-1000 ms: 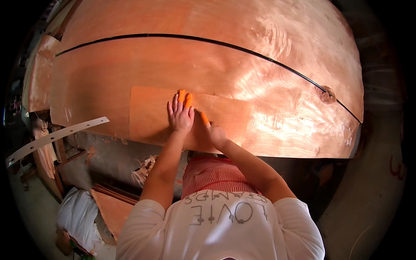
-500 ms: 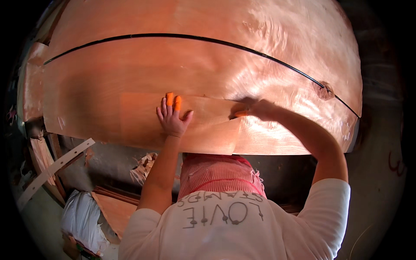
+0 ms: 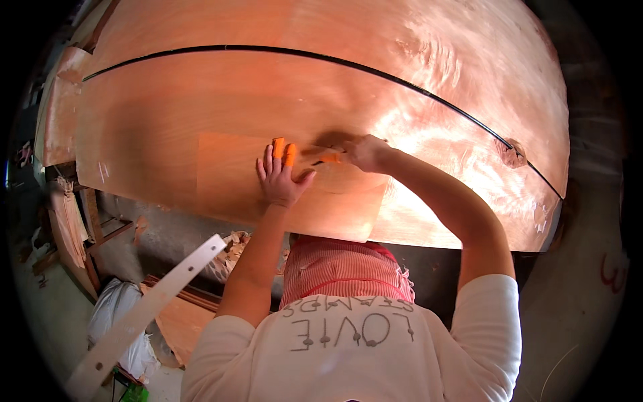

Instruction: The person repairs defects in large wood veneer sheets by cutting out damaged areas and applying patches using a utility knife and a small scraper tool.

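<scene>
A smaller thin wood veneer sheet point(image 3: 231, 171) lies on a wide veneer sheet point(image 3: 161, 100) of the same reddish-tan colour. My left hand point(image 3: 284, 182) rests flat on the smaller sheet with fingers spread; orange covers wrap two of its fingers. Just right of it, my right hand point(image 3: 365, 154) is closed, low over the same sheet, an orange-covered finger pointing left. A small dark tip point(image 3: 317, 163) shows by that finger, but the fist hides what it belongs to.
A thin black strip point(image 3: 321, 57) arcs across the wide sheet, beyond my hands. At lower left, a white slat with holes point(image 3: 157, 295) slants over a white plastic bag point(image 3: 120, 305). Veneer scraps point(image 3: 236, 246) lie below the sheet's near edge.
My right hand has moved left across the smaller sheet, closer to my left hand. My left hand stays flat. The view has shifted, and the white slat reaches further right.
</scene>
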A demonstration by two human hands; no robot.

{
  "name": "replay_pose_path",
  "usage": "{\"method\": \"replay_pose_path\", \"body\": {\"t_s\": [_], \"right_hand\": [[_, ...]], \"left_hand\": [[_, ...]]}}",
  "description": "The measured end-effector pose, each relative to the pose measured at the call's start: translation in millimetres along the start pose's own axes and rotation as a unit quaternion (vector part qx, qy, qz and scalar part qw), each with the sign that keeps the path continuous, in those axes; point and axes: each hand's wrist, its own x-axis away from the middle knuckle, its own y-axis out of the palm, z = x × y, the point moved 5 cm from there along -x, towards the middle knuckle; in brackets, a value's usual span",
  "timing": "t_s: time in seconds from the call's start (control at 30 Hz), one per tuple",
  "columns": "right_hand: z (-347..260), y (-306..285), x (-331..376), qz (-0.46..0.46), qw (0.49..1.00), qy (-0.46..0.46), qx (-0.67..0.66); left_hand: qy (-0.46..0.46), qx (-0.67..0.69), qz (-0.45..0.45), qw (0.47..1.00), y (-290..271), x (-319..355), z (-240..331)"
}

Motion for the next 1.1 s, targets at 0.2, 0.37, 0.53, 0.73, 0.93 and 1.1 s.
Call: {"method": "replay_pose_path", "body": {"t_s": [0.2, 0.37, 0.53, 0.73, 0.93, 1.1], "right_hand": [[-9, -5, -38, -0.138, 0.988, -0.005, 0.073], [5, 1, 9, -0.161, 0.976, 0.142, -0.025], [5, 22, 67, -0.077, 0.914, 0.331, -0.223], [-11, 33, 96, 0.004, 0.887, 0.4, -0.232], [-73, 95, 172, 0.04, 0.824, 0.511, -0.241], [-91, 136, 187, 0.146, 0.806, 0.517, -0.248]], "left_hand": [[-0.007, -0.001, 0.009, 1.0, -1, 4, -2], [-0.003, -0.004, 0.024, 1.0, 5, 8, -6], [0.04, -0.017, 0.004, 0.999, -10, 1, 10], [0.244, 0.082, -0.096, 0.962, 3, 2, 48], [0.243, 0.065, -0.097, 0.963, 5, 4, 49], [0.246, 0.044, -0.097, 0.963, 5, 4, 54]]}}
